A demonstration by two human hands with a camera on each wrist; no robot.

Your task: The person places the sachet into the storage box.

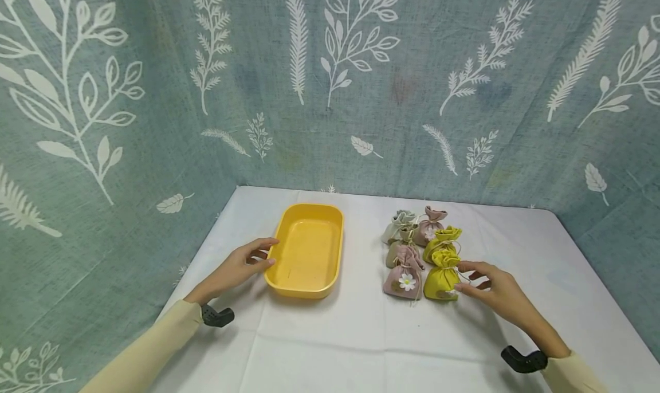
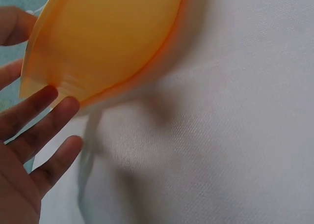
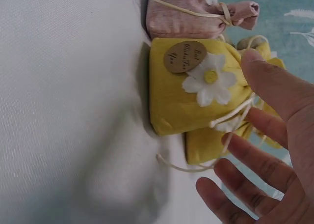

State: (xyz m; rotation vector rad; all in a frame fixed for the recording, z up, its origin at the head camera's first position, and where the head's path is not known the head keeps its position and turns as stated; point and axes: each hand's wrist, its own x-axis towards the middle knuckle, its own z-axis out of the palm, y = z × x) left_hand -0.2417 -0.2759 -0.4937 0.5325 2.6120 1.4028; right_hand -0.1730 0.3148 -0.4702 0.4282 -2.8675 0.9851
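My left hand [image 1: 244, 265] is at the left side of a yellow plastic tray [image 1: 307, 293], its spread fingertips [image 2: 66, 106] touching the wall. My right hand [image 1: 492, 290] reaches beside the nearest yellow drawstring pouch [image 1: 440, 281], fingers apart and thumb close to its gathered neck. On that pouch, a white felt flower [image 3: 210, 79] and an oval brown tag [image 3: 184, 57] show in the right wrist view. A second yellow pouch [image 1: 440, 243] stands behind it, partly hidden. To its left is a pink pouch [image 1: 402, 281] with a white flower.
Behind these stand a grey pouch [image 1: 398, 226], an olive-beige pouch [image 1: 393, 255] and another pink pouch [image 1: 428, 230], grouped closely. A white cloth [image 1: 330, 341] covers the table. Green leaf-patterned fabric [image 1: 319, 141] hangs along the back and sides.
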